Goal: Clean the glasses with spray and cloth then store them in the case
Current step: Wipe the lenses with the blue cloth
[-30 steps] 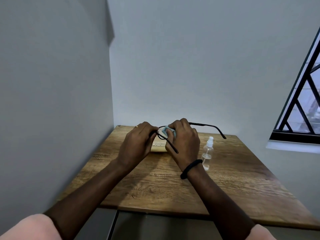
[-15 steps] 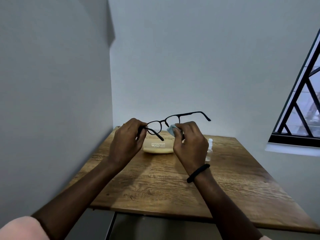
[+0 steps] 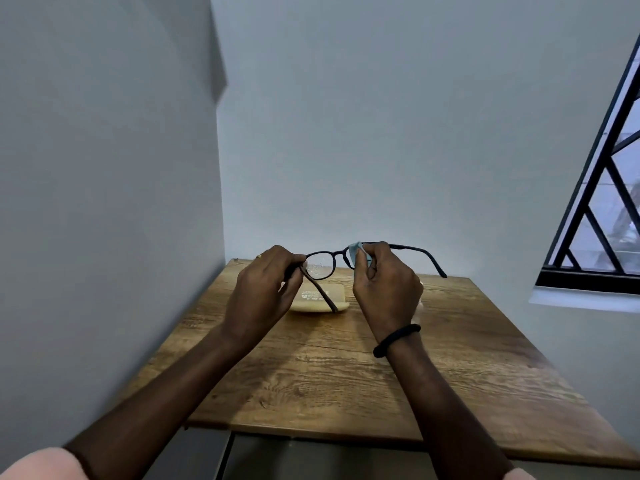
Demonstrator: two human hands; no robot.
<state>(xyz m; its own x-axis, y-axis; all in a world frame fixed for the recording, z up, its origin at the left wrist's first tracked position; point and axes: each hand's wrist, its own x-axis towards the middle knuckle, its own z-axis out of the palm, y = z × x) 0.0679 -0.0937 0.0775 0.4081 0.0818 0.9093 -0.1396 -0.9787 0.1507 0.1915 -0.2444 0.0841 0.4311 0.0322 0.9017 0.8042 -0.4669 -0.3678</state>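
The glasses [image 3: 338,252] are hanging above the far part of the tabletop [image 3: 346,375], temples unfolded. The left hand [image 3: 263,289] is gripping the frame's left hinge. The right hand [image 3: 386,289] is pinching a light blue cloth [image 3: 355,252] over the right lens. The tan case [image 3: 311,303] is lying beneath, near the far edge.
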